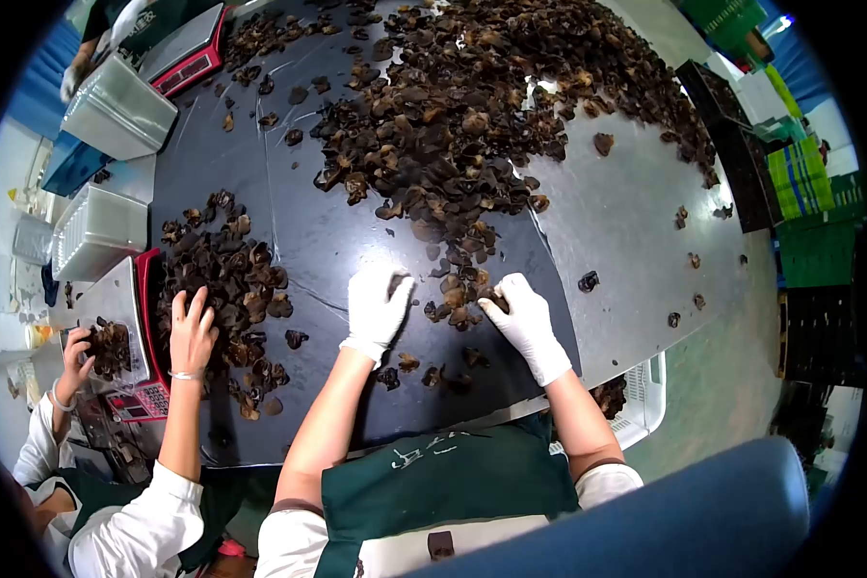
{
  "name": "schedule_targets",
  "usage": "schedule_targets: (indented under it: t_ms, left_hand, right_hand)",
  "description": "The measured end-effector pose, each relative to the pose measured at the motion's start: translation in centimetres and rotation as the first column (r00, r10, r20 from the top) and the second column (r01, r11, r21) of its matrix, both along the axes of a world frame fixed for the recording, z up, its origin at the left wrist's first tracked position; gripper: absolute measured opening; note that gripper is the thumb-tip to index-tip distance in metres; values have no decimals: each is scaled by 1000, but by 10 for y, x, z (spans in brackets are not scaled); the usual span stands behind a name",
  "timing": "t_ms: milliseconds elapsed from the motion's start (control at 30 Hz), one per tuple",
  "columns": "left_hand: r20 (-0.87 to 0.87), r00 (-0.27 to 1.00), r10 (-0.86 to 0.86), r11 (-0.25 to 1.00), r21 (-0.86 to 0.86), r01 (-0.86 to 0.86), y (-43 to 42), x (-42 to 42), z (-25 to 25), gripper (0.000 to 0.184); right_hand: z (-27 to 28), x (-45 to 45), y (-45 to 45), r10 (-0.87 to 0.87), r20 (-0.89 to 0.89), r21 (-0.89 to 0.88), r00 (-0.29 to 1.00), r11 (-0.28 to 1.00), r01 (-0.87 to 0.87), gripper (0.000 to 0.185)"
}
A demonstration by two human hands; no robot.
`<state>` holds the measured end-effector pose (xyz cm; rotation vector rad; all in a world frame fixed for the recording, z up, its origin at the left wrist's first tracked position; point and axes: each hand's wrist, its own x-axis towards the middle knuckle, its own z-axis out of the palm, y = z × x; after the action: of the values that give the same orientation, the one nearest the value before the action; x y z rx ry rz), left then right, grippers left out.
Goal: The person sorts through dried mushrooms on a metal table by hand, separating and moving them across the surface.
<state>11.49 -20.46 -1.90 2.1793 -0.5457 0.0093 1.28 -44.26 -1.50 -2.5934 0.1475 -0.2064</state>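
Both my hands wear white gloves and rest low over the dark tabletop [308, 250]. My left hand [378, 306] is closed, its fingers curled; a dark spot shows between thumb and forefinger, but I cannot make out what it is. To its right lies a small cluster of dark brown wood ear mushrooms [455, 294]. My right hand [528, 326] reaches that cluster from the right, thumb and forefinger pinched on a wood ear mushroom [496, 302] at its edge. Several loose pieces [432, 376] lie nearer my green apron [453, 477].
A large heap of wood ear mushrooms [453, 125] covers the far table. At left, a co-worker's hand [193, 332] touches a smaller pile [236, 279] beside a red scale [147, 395]. Clear plastic bins [120, 111] stand beyond. A white basket [650, 400] sits below the right edge.
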Motion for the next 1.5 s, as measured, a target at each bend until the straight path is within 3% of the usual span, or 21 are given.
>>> schedule_targets:
  t_ms: [133, 167, 233, 300, 400, 500, 533, 567, 633, 733, 833, 867, 900, 967, 1067, 1100, 1167, 1233, 1300, 1400, 1500]
  left_hand:
    - [105, 985, 140, 986, -111, -129, 6, -8, 15, 13]
    - [213, 976, 49, 997, -64, -36, 2, -11, 22, 14]
    - [179, 965, -191, 974, 156, 164, -5, -21, 30, 18]
    - [223, 940, -258, 917, 362, 165, -14, -38, 16, 23]
    - [155, 939, -306, 870, 446, 209, -7, -39, 10, 22]
    - [-64, 998, -15, 999, -40, 13, 18, -40, 37, 16]
    - [-182, 982, 58, 975, -202, -95, 31, -41, 30, 15]
    - [-304, 946, 111, 913, -344, -218, 47, -41, 24, 15]
    - [-740, 671, 55, 758, -406, -510, 84, -43, 30, 14]
    - [-749, 662, -23, 483, -588, -649, 136, -51, 18, 11]
    - [-699, 690, 186, 181, -666, -724, 201, -42, 15, 17]
    - [-702, 681, 209, -26, -700, -714, 223, -33, 16, 20]
    - [-636, 725, 262, -38, -758, -651, 247, -28, 15, 24]
    - [-759, 633, 155, -258, -649, -715, 283, -31, 37, 43]
    - [-567, 573, 592, 86, -662, -744, 288, -48, 46, 80]
    - [-506, 513, 694, 95, -641, -761, 269, -53, 54, 70]
    - [-238, 603, 762, 469, -440, -766, 224, -70, 66, 50]
    - [-74, 839, 539, 811, -222, -541, 181, -87, 69, 19]
    - [-169, 956, 238, 966, -58, -251, 135, -105, 62, 30]
    - [12, 999, -47, 994, 96, 45, 82, -121, 38, 47]
    - [-5, 990, -144, 957, 254, 141, 70, -128, 13, 45]
  right_hand:
    - [10, 11, 2, -192, 34, 335, 981, 927, 170, 19]
    - [16, 18, 10, -188, 33, 337, 982, 927, 166, 19]
    - [24, 33, 24, -93, 226, 274, 970, 961, 29, 20]
    - [14, 45, 27, 88, 124, 79, 988, 992, -99, 19]
    - [19, 60, 21, -2, 87, 35, 996, 999, -1, 14]
    - [28, 52, 3, -191, 177, 398, 965, 911, 108, 15]
    - [30, 46, -4, -211, 99, 380, 972, 911, 159, 17]
    - [31, 38, -7, -230, 22, 357, 973, 911, 207, 18]
    - [36, 23, 2, -170, -30, 381, 985, 909, 169, 17]
    - [52, 22, 48, 54, -33, 469, 998, 882, -32, 20]
    - [91, 45, 117, 385, -269, 669, 883, 734, -116, 35]
    - [88, 48, 146, 447, -122, 781, 886, 595, -192, 47]
    - [84, 49, 167, 483, 34, 859, 875, 434, -273, 60]
    - [106, 63, 180, 514, 209, 532, 832, 654, -538, 78]
    - [115, 64, 154, 538, 145, 414, 830, 729, -545, 58]
    - [110, 59, 139, 556, 62, 318, 829, 777, -544, 52]
    - [101, 37, 115, 520, -281, 98, 807, 852, -514, 38]
    - [86, 4, 102, 513, -292, -38, 807, 837, -546, 36]
    - [67, -26, 100, 511, -365, -73, 778, 818, -571, 31]
    - [31, -60, 88, 585, -200, 97, 786, 810, -579, 17]
    - [53, -70, 72, 359, -18, 320, 933, 886, -335, 15]
